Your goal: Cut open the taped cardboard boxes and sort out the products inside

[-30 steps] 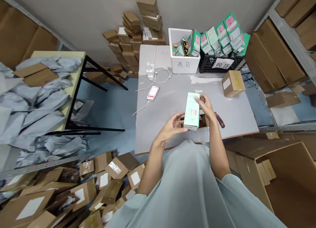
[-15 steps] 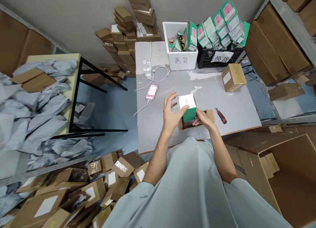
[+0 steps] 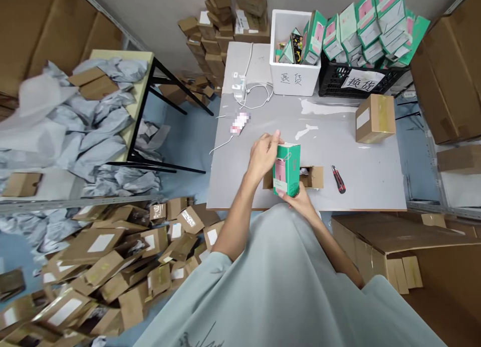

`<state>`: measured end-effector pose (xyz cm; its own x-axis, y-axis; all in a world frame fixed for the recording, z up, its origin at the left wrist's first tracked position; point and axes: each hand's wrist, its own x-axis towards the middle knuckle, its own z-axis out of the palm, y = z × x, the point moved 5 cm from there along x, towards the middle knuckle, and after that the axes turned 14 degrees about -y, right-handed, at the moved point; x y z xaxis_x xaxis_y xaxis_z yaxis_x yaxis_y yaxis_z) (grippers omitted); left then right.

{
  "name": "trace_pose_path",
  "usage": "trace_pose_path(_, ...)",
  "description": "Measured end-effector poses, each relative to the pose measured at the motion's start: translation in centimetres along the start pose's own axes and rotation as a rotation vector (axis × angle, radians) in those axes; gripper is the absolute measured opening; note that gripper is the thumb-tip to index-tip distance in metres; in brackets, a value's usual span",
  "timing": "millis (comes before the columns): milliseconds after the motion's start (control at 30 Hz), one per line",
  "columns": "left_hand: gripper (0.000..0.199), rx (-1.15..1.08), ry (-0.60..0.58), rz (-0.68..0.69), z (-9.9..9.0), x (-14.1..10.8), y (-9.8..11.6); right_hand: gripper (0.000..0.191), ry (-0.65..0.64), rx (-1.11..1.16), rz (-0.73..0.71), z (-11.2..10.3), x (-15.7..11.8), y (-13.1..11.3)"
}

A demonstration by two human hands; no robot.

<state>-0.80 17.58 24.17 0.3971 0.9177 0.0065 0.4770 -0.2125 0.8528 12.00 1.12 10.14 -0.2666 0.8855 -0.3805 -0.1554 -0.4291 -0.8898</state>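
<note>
Between my hands is a green box [image 3: 292,170] with a pink panel on its side, tilted and held above an open cardboard carton [image 3: 316,177] on the table. My left hand [image 3: 266,151] is at its upper left edge, fingers bent along the top; how firmly they press is hard to see. My right hand [image 3: 301,201] supports the box from below, thumb on its lower front. Some content shows inside the carton, too small to name. Right of the carton lies a red and black utility knife [image 3: 338,180].
A taped cardboard box [image 3: 375,118] stands at the table's right. Behind are a white bin [image 3: 296,81] and a black crate [image 3: 330,81] holding green boxes. A charger with white cable [image 3: 259,105] lies at left. A large open carton [image 3: 361,237] stands at lower right; parcels [image 3: 101,243] cover the floor.
The green box has come up out of the carton and turned, so its pink side now shows. My right hand has shifted beneath it. The head view has swung left.
</note>
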Motion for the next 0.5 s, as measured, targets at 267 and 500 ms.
trace_pose_path(267,0.064,-0.497,-0.065,-0.067,1.8,0.5,-2.5,0.058,-0.409,0.468,0.031,-1.8,-3.7,-0.3)
trace_pose_path(500,0.061,-0.967,-0.199,-0.128,7.8,-1.2,-2.8,0.07,-0.68,0.609,0.046,-2.3,-3.9,-0.1)
